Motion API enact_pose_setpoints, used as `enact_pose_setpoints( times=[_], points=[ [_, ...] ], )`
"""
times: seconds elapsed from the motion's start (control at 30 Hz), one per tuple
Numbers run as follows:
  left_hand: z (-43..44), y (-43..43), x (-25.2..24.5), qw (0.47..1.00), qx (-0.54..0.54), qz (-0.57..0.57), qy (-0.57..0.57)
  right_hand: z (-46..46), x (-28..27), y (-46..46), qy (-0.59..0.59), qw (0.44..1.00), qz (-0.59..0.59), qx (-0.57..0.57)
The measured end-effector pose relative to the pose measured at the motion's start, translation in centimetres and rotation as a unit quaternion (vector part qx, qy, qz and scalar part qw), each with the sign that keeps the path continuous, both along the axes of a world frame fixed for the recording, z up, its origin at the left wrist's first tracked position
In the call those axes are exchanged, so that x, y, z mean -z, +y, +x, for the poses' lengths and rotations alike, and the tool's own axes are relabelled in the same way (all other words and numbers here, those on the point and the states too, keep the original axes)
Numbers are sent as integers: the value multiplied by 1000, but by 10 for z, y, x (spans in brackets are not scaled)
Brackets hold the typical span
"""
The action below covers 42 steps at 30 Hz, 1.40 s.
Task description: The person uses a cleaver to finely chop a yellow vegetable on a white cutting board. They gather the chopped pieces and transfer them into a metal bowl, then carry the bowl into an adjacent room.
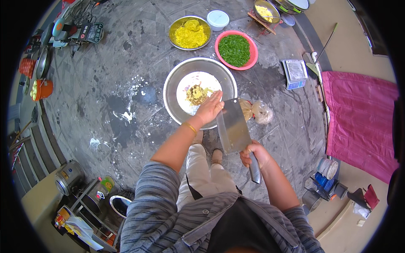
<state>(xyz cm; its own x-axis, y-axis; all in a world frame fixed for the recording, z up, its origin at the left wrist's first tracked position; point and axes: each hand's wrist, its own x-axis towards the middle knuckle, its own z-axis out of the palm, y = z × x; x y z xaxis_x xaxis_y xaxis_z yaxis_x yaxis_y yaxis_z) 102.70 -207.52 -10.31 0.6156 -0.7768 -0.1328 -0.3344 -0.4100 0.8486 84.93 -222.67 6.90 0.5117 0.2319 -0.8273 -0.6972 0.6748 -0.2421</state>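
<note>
My right hand [255,155] grips the grey handle of a broad metal cleaver [234,129], its blade extending up and left from the fist. Beside the blade's far left corner is my left hand [210,107], flat with fingers extended, holding nothing; whether it touches the blade is unclear. Under that hand sits a wide metal basin [170,95] on the floor. Inside it lies a white round surface [197,78] with reddish marks, bearing a small heap of chopped yellowish-brown food [196,95]. Part of the basin's near rim is hidden by my left arm and hand.
Beyond the basin stand a metal bowl of yellow shreds [191,34], a lidded white tub [218,20] and a pink bowl of chopped greens [234,50]. Right of the cleaver is a tied plastic bag [263,112]; farther right, a digital scale [295,73]. An orange bucket [43,89] stands left.
</note>
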Motion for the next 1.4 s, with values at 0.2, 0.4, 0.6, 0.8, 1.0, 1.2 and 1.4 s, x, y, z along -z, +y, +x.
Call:
enact_pose_setpoints(
  times=[0.2,0.4,0.6,0.8,1.0,1.2,1.4],
  points=[
    [3,11,13,995,-93,-9,25,-11,-4,-5,45,983,-163,-78],
    [-30,27,-54,981,-151,-120,12,8,16,11,-246,718,-563,-328],
    [-73,8,-102,972,7,-195,129,25,4,28,-225,432,-630,-605],
    [-76,-2,-109,982,23,-156,101,25,-40,36,-231,394,-654,-603],
    [-59,-5,-88,998,61,-14,-22,14,-70,28,-267,383,-694,-548],
    [-8,23,-32,996,-62,63,14,-9,-88,6,-246,388,-726,-512],
    [-8,2,-94,991,-48,-61,-105,-8,-83,-14,-248,410,-703,-526]
  ],
)
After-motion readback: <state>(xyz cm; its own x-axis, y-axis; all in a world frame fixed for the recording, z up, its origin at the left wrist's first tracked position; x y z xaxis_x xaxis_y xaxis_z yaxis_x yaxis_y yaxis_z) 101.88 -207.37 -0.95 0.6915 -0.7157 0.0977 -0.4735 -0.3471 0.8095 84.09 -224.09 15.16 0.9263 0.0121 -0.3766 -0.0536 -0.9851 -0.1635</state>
